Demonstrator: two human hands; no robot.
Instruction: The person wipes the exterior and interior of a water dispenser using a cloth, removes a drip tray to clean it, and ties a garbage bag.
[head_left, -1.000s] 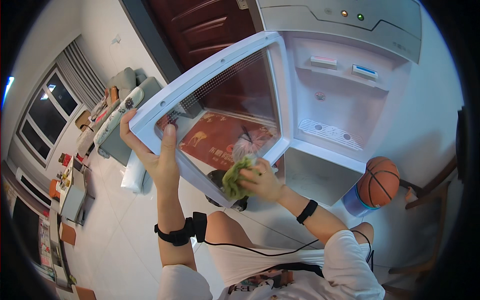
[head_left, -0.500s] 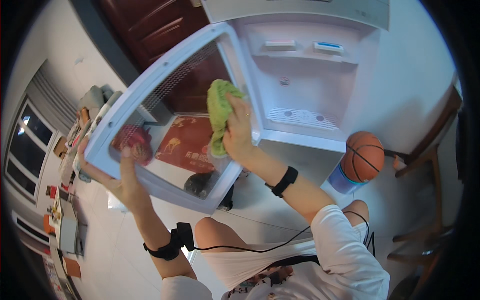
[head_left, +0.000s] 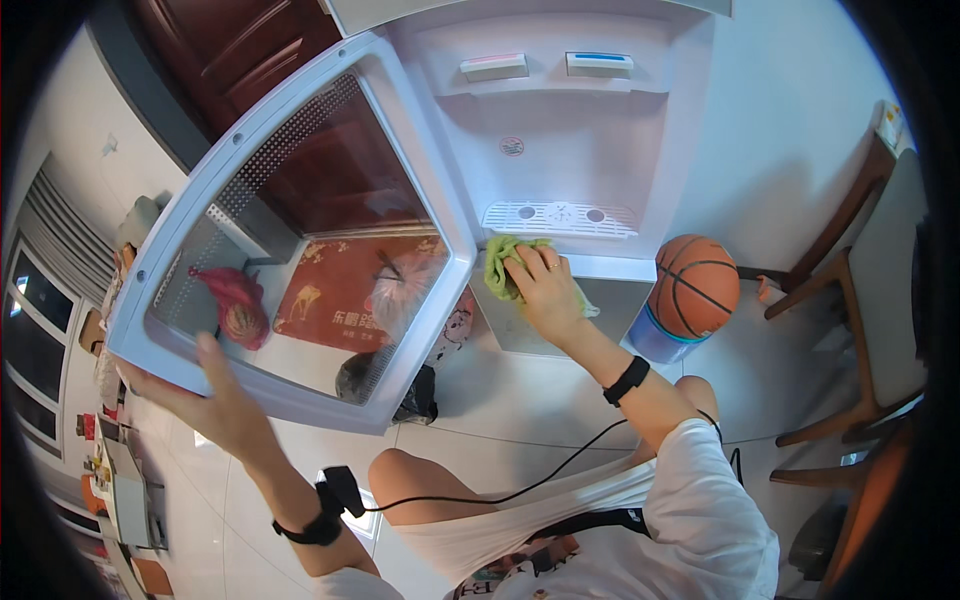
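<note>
basketball (head_left: pixel 695 285) atop blue bucket (head_left: pixel 662 343) | wooden chair (head_left: pixel 885 290), right | grey curtain (head_left: pixel 68 242) beside window (head_left: pixel 38 335) | dark-red door (head_left: pixel 235 45)

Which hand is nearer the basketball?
Right. The right hand, holding a green cloth, is left of the basketball; the left hand is much farther left, near the open door's lower-left corner.

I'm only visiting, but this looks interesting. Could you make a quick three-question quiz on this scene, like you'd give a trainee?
1. Which of the person's hands holds the green cloth?
2. True or false: the glass door is fully shut.
3. Fill in the missing word: a ____ sits atop the blue tub.

Key:
1. The right hand.
2. False; the glass door stands open.
3. Basketball.
</note>
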